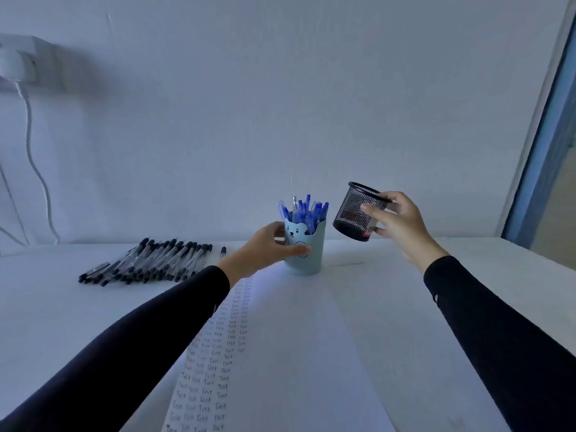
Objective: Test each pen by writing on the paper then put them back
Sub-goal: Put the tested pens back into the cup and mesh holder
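Note:
A pale blue bear cup [311, 254] stands at the far middle of the table, filled with several blue pens [304, 210]. My left hand [268, 247] grips the cup's left side, thumb across its front. My right hand [402, 222] holds a black mesh pen holder [353, 210] tilted in the air to the right of the cup; the holder looks empty. Several black pens [149, 260] lie in a row on the table at the left. A white paper [280, 353] runs down the middle, with columns of the word "Test" written along its left part.
A white wall stands just behind the table. A white plug and cable [31, 145] hang on the wall at the far left. A window frame [545, 145] rises at the right edge. One lone black pen [223, 251] lies beside the row.

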A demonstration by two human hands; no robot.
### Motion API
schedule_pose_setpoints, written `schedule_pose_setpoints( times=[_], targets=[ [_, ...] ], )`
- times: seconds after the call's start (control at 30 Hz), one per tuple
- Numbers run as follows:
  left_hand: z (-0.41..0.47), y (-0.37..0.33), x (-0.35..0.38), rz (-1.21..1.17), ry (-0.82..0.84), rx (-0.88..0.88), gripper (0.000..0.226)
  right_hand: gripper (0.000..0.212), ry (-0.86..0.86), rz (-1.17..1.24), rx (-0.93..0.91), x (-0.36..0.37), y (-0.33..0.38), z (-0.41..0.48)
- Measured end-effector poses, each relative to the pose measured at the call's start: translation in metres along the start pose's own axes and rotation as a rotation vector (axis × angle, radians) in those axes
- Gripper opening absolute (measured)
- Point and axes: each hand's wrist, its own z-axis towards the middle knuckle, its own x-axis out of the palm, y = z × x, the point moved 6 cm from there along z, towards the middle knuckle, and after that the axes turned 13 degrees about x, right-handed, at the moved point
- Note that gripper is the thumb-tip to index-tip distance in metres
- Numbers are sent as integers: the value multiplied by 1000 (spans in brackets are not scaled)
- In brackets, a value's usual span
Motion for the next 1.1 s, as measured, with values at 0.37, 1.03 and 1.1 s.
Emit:
schedule_pose_setpoints(
  times=[0.37,1.03,1.1],
  targets=[
    [-48,-32,-68,121,-121,88,77,64,42,219,-241,13,90,-47],
    [-192,13,-199,249,-125,13,83,82,772,-465,-166,200,3,-139],
    [-192,18,-223,315,-268,25,58,82,774,-465,-115,192,-3,-135]
  ],
)
